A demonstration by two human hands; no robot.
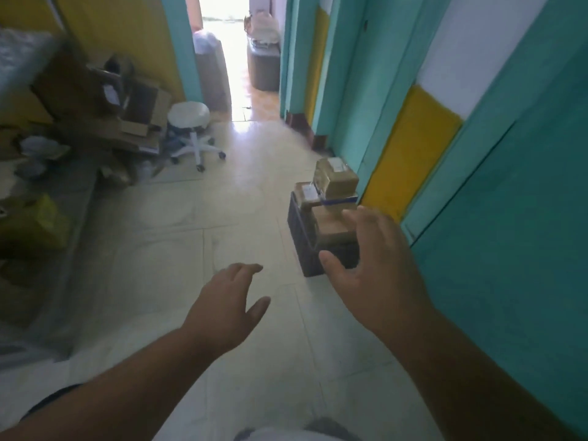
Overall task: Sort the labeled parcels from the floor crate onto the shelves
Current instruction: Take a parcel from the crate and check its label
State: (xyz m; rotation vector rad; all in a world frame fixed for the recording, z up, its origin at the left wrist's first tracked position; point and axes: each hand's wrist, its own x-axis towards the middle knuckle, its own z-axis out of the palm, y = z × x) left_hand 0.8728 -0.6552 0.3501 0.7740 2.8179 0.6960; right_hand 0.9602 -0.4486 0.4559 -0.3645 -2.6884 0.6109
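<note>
While both arms reach out, left hand point(227, 305) and right hand point(375, 265) spread wide, empty; dark crate point(305, 240) of parcels point(334, 178) sits on floor point(222, 218) by teal wall point(509, 218).

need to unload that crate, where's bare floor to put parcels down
Bare tile floor lies left of the dark crate, between it and the white stool. More lies in front of the crate, under the left hand. Crowded: the box pile along the left wall. The crate's right side sits close against the teal wall.
</note>
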